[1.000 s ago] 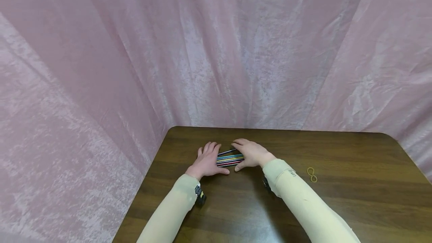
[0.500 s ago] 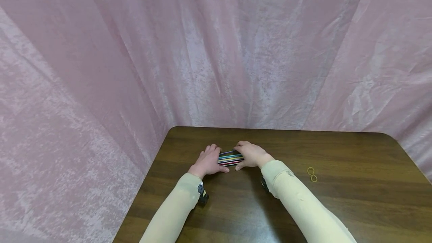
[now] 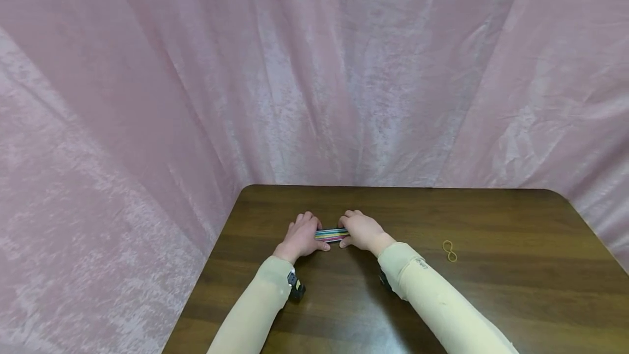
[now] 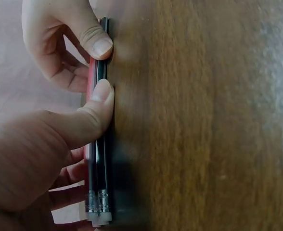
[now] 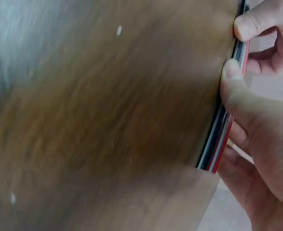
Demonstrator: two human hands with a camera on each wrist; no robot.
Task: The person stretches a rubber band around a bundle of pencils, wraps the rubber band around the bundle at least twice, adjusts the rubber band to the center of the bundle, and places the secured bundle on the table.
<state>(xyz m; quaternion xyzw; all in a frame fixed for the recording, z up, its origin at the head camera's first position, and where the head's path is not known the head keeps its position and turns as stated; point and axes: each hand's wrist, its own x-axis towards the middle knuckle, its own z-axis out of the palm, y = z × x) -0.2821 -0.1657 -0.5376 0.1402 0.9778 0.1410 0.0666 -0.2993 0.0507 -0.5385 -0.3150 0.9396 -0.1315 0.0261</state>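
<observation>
Several coloured pencils (image 3: 330, 235) lie side by side in a bundle running left to right, with blue, yellow, red and dark barrels. My left hand (image 3: 300, 238) grips one end, its thumb (image 4: 101, 96) along the near side and the fingers on the far side. At the other end my right hand (image 3: 365, 232) holds the bundle the same way, its thumb (image 5: 234, 77) against a dark pencil. Silver ferrules and white erasers (image 4: 98, 219) show at the left end. Flat-cut ends show at the right. The hands hide much of the bundle's length.
A yellow rubber band (image 3: 449, 251), twisted into a figure eight, lies on the wooden table (image 3: 496, 294) right of the hands. Pink curtains (image 3: 314, 70) hang behind the table and at its left. A small black camera (image 3: 297, 287) sits at my left wrist.
The pencils have been squeezed into a narrower bundle; the far one that lay apart has closed up with the others. The fingers of both hands have drawn in towards the thumbs.
</observation>
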